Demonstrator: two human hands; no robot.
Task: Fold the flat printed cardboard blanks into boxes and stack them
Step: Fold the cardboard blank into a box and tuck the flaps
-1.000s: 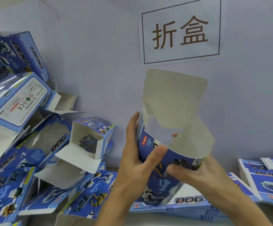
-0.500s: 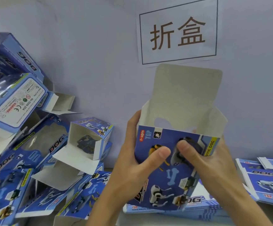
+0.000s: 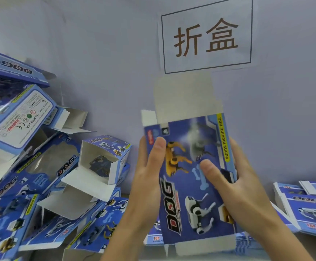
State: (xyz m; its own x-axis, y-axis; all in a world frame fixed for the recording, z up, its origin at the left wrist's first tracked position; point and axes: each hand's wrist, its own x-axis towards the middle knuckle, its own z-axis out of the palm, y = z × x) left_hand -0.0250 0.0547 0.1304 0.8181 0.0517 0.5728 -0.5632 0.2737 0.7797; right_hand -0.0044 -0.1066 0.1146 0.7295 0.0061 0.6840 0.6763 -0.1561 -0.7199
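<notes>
Pale lavender wall (image 3: 106,53) close ahead, with a white sign (image 3: 206,34) taped up, two brown characters inside a dark frame. Table edge (image 3: 315,245) only just visible at lower right.

Centre: one box (image 3: 196,185) held up in front of the wall, upright, printed face toward the camera. Blue print, toy dogs, "DOG" running sideways down the lower left part. Grey top flap (image 3: 185,97) stands open above it, reaching the sign's lower border. Small white side flap sticks up at the top left corner. Bottom flaps show pale along the lower edge.

Left hand (image 3: 149,178) grasps the box's left edge, thumb flat on the printed face, fingers behind and hidden. Right hand (image 3: 236,187) grasps the right edge, thumb lying across the face near the middle, fingers wrapped behind.

Left side: a loose heap of folded boxes (image 3: 40,166), tilted at all angles, many with flaps open and white insides showing; one carries a warning label.

Right: a stack of blanks (image 3: 308,206) lying flat on the table. More blanks (image 3: 155,238) lie flat behind the held box, partly hidden by it.
</notes>
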